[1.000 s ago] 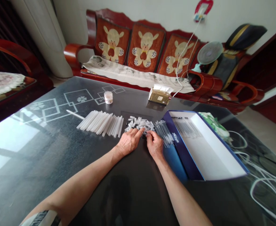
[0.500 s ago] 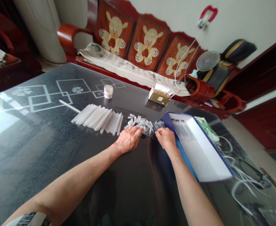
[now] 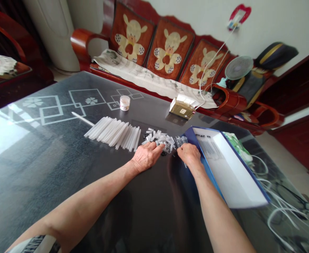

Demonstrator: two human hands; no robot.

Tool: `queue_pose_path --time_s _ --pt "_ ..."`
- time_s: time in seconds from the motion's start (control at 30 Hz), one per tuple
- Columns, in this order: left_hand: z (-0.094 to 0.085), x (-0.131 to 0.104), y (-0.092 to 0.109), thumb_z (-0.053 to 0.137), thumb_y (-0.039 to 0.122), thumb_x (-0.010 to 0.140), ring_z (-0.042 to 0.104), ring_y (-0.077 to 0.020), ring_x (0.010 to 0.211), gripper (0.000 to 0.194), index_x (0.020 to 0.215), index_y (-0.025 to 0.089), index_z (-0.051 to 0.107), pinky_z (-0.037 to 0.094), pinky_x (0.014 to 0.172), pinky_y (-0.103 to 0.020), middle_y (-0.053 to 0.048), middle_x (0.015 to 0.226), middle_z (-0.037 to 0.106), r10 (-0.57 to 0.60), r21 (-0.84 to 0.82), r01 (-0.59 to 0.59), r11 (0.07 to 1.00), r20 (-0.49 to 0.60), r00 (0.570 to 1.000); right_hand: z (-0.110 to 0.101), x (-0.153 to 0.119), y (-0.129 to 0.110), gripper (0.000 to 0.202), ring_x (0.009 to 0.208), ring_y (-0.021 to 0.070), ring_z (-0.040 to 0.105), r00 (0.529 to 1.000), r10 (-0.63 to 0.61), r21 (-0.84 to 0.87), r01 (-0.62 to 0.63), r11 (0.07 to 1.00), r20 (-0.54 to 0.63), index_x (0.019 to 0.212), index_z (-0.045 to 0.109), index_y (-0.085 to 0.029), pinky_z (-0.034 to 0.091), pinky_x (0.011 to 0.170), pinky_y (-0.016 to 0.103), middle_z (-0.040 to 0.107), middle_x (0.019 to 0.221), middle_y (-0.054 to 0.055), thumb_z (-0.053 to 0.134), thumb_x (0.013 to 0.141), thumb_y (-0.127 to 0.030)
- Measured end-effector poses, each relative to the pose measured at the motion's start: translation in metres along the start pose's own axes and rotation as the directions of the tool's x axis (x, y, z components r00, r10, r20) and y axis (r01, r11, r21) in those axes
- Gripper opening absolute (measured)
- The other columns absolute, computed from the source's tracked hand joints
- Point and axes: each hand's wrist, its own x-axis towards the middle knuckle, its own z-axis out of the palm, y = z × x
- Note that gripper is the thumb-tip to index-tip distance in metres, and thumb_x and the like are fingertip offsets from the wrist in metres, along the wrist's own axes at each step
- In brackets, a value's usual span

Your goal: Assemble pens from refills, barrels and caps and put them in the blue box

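Your right hand point(image 3: 189, 154) had shifted from the small pieces point(image 3: 158, 135) to the thin rods point(image 3: 180, 141), at two o'clock from your left hand point(image 3: 148, 155), so your reach spanned both piles. Whether either hand's fingers gripped anything, I couldn't tell.

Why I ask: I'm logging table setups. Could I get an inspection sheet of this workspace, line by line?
Surface: dark glossy table, glare at left.
Things in use: translucent white tubes laid in a row; small white and black pieces heaped; thin clear rods beside a blue box with white interior.
Clutter: small white round jar, gold tissue box, green-and-white packet.
Hands: left hand rests at the heap; right hand is at the rods, grip unclear.
Cables: white cables looped loosely, table's right side.
Surroundings: red-brown wooden sofa, round-headed fan.
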Motion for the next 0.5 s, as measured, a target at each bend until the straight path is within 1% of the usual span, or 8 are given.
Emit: queue_pose_path --time_s 0.1,0.13,0.17,0.2,0.27,0.37,0.43,0.5 --pt "0.002 0.000 -0.001 0.032 0.030 0.099 0.060 -0.0181 0.076 0.035 0.126 0.020 0.052 0.048 0.068 -0.027 -0.006 0.082 0.059 0.021 0.009 -0.021 1.000 -0.048 0.999 -0.008 -0.006 0.007 0.014 0.070 0.0251 0.068 0.997 0.008 0.217 0.009 0.976 -0.076 0.072 0.070 -0.019 0.048 0.068 0.034 0.068 0.062 0.010 0.058 0.076 -0.026" --pt "0.003 0.000 -0.001 0.033 0.028 0.099 0.060 -0.0179 0.075 0.033 0.123 0.019 0.053 0.048 0.068 -0.027 -0.006 0.082 0.059 0.028 0.011 -0.027 1.000 -0.065 0.997 -0.010 -0.009 0.007 0.015 0.070 0.0233 0.068 0.996 0.023 0.353 0.009 0.935 -0.085 0.081 0.069 -0.019 0.048 0.067 0.033 0.069 0.064 0.008 0.058 0.077 -0.029" --pt "0.003 0.000 -0.001 0.034 0.026 0.098 0.060 -0.0178 0.075 0.031 0.120 0.017 0.054 0.049 0.069 -0.027 -0.006 0.082 0.059 0.032 0.011 -0.031 0.999 -0.083 0.996 -0.012 -0.012 0.006 0.021 0.068 0.0211 0.067 0.996 0.039 0.510 0.005 0.860 -0.075 0.091 0.068 -0.019 0.048 0.065 0.031 0.070 0.067 0.006 0.060 0.077 -0.032" --pt "0.003 0.001 -0.001 0.035 0.025 0.098 0.060 -0.0178 0.076 0.029 0.116 0.016 0.055 0.049 0.069 -0.028 -0.006 0.082 0.059 0.035 0.009 -0.034 0.999 -0.099 0.994 -0.012 -0.015 0.004 0.029 0.066 0.0188 0.066 0.997 0.051 0.667 0.000 0.745 -0.057 0.100 0.065 -0.019 0.048 0.061 0.029 0.070 0.071 0.004 0.061 0.077 -0.036" --pt "0.002 0.001 -0.001 0.035 0.023 0.097 0.060 -0.0177 0.076 0.026 0.110 0.015 0.056 0.049 0.070 -0.028 -0.006 0.082 0.060 0.034 0.006 -0.033 0.999 -0.128 0.991 -0.011 -0.022 -0.006 0.039 0.060 0.0147 0.062 0.998 0.064 0.903 -0.024 0.430 -0.004 0.106 0.060 -0.021 0.045 0.052 0.024 0.069 0.075 0.001 0.065 0.074 -0.043" --pt "0.001 0.001 -0.001 0.037 0.027 0.098 0.060 -0.0169 0.073 0.025 0.109 0.016 0.057 0.048 0.067 -0.027 -0.004 0.079 0.060 0.022 0.011 -0.021 1.000 -0.156 0.988 -0.006 -0.032 -0.023 0.033 0.062 0.0114 0.061 0.995 0.025 0.995 -0.096 -0.032 0.097 0.096 0.063 -0.021 0.045 0.051 0.021 0.067 0.077 0.000 0.071 0.070 -0.041" --pt "0.001 0.001 -0.001 0.039 0.031 0.098 0.061 -0.0162 0.071 0.026 0.112 0.018 0.057 0.047 0.064 -0.025 -0.003 0.077 0.060 0.005 0.015 -0.003 1.000 -0.175 0.984 -0.001 -0.038 -0.030 0.032 0.072 0.0112 0.063 0.986 -0.049 0.957 -0.165 -0.237 0.158 0.096 0.066 -0.022 0.049 0.057 0.021 0.068 0.085 0.000 0.075 0.067 -0.033" --pt "0.001 0.001 -0.001 0.040 0.036 0.098 0.061 -0.0153 0.071 0.029 0.116 0.021 0.057 0.046 0.061 -0.024 -0.001 0.076 0.060 -0.019 0.014 0.022 1.000 -0.188 0.982 0.003 -0.043 -0.034 0.035 0.080 0.0111 0.063 0.981 -0.090 0.914 -0.195 -0.355 0.174 0.099 0.067 -0.024 0.051 0.063 0.021 0.068 0.092 0.000 0.077 0.066 -0.026"
